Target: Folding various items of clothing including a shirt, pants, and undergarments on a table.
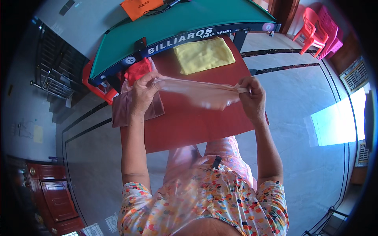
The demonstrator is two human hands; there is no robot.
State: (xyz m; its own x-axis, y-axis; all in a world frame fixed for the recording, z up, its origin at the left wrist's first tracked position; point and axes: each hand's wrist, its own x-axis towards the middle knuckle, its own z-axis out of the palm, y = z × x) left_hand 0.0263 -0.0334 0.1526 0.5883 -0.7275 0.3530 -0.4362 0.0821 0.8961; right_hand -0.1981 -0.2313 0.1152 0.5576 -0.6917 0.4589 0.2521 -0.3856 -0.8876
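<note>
A pale pink cloth garment (198, 93) is stretched between my two hands above a dark red tabletop (183, 126); its lower part is blurred. My left hand (144, 91) pinches one end of its upper edge between thumb and fingers. The opposite end is gripped by my right hand (253, 94). Beyond the garment, a folded yellow cloth (205, 56) lies flat near the far edge of the red table. A mauve folded cloth (155, 107) lies beneath my left wrist, partly hidden by it. Bright red fabric (138, 70) sits just behind my left hand.
A green-topped billiard table (177, 22) adjoins the far side, holding an orange paper bag or sheet (141, 7) and a dark cable (165, 8). Red plastic chairs (313, 32) stand at the far right. Metal stair railings (56, 82) rise at the left.
</note>
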